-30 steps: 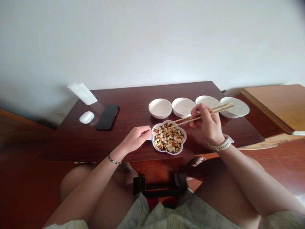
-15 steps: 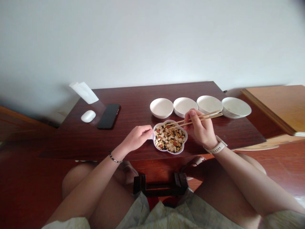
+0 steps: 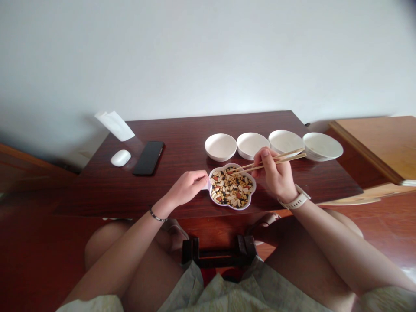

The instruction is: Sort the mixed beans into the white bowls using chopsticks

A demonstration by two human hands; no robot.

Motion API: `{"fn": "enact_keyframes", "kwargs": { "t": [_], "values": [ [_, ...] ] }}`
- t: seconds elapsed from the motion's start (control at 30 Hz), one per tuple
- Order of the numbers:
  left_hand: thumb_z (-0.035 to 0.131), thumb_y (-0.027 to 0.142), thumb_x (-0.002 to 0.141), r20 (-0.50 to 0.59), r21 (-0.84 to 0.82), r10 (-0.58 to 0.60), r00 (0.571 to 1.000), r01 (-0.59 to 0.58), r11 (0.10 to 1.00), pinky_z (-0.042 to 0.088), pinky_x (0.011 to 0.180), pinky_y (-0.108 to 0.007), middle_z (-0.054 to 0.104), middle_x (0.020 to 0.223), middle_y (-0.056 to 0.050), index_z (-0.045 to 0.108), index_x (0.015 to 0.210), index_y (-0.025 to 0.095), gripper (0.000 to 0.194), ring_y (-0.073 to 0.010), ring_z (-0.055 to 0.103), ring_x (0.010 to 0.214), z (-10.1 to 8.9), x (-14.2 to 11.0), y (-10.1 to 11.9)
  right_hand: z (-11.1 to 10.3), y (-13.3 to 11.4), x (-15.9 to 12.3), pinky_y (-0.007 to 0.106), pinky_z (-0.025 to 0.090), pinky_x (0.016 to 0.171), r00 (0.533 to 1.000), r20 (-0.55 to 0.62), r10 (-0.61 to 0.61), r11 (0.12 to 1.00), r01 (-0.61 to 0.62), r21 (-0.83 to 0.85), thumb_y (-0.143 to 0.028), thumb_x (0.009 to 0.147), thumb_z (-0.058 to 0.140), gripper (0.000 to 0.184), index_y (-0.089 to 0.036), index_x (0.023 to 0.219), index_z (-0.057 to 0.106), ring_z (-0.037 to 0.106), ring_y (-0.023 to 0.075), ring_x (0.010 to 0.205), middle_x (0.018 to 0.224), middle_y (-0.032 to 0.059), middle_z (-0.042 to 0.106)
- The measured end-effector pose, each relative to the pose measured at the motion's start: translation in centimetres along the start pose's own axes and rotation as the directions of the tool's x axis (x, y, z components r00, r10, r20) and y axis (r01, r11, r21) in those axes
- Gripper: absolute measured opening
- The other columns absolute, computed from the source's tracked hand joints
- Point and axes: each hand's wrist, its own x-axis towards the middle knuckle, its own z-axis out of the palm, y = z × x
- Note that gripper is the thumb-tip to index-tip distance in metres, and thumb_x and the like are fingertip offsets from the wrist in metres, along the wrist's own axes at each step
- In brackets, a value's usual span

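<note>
A flower-shaped white bowl with a short handle (image 3: 254,197) stands near the front edge of the table. It is filled with mixed nuts and beans (image 3: 231,187), pale, yellow, black and reddish-brown. My left hand (image 3: 188,186) pinches the bowl's handle at its left side. In my right hand (image 3: 273,171) is a pair of wooden chopsticks (image 3: 292,155), their tips down among the nuts in the upper part of the bowl. Whether the tips grip a piece I cannot tell.
Several white bowls (image 3: 221,147) line up behind the flower-shaped bowl, reaching to the table's right end. A black phone (image 3: 148,158), a white rounded case (image 3: 120,158) and a folded white paper (image 3: 115,126) lie at the left. A wooden cabinet (image 3: 377,143) stands at the right.
My right hand and the rear ends of the chopsticks have shifted very slightly to the right. My left hand keeps its hold on the handle.
</note>
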Motion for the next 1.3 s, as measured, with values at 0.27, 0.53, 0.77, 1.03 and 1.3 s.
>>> {"fn": "enact_keyframes", "kwargs": {
  "t": [0.27,0.53,0.77,1.03,1.3],
  "values": [
    [0.052,0.043,0.107,0.005,-0.007,0.010,1.000,-0.010,1.000,0.036,0.068,-0.027,0.071,0.080,0.000,0.068,0.084,0.018,0.038,-0.0164,0.057,0.073,0.0,0.0,-0.2,0.0,-0.2,-0.1,0.033,0.049,0.053,1.000,-0.016,-0.020,1.000,0.020,-0.021,-0.063,0.112,0.054,0.050,-0.024,0.083,0.065,0.063,0.0176,0.057,0.063,0.0038,0.064],
    [0.051,0.043,0.107,0.003,0.008,0.012,1.000,-0.012,1.000,0.035,0.067,-0.027,0.069,0.080,0.000,0.067,0.083,0.017,0.039,-0.0164,0.056,0.073,0.0,0.1,-0.2,0.1,-0.6,0.0,0.034,0.045,0.052,0.998,-0.034,-0.049,0.999,0.048,-0.023,-0.067,0.110,0.055,0.053,-0.024,0.081,0.066,0.061,0.0181,0.056,0.063,0.0030,0.063],
    [0.052,0.043,0.107,-0.003,-0.003,0.012,1.000,-0.012,1.000,0.036,0.069,-0.027,0.068,0.079,0.000,0.066,0.083,0.018,0.038,-0.0161,0.056,0.073,0.0,0.1,-0.5,0.2,-0.8,-0.4,0.035,0.043,0.052,0.995,-0.060,-0.080,0.997,0.079,-0.006,-0.062,0.112,0.054,0.051,-0.025,0.079,0.064,0.059,0.0178,0.055,0.064,0.0037,0.060],
    [0.052,0.045,0.108,0.003,-0.015,0.016,1.000,-0.016,1.000,0.036,0.070,-0.028,0.068,0.079,0.001,0.067,0.084,0.017,0.039,-0.0161,0.056,0.074,0.0,0.1,-0.6,0.1,-1.2,-0.4,0.035,0.045,0.052,0.994,-0.066,-0.088,0.996,0.086,-0.036,-0.063,0.113,0.052,0.052,-0.025,0.079,0.063,0.058,0.0174,0.056,0.064,0.0043,0.061],
    [0.051,0.047,0.110,0.015,0.001,0.018,1.000,-0.019,1.000,0.034,0.069,-0.028,0.063,0.076,0.002,0.066,0.086,0.017,0.041,-0.0153,0.054,0.073,0.1,0.1,-1.0,-0.5,-0.7,-0.2,0.033,0.044,0.051,0.991,-0.067,-0.119,0.993,0.119,-0.012,-0.060,0.113,0.055,0.051,-0.023,0.080,0.064,0.059,0.0158,0.054,0.064,0.0032,0.061]
  ]
}}
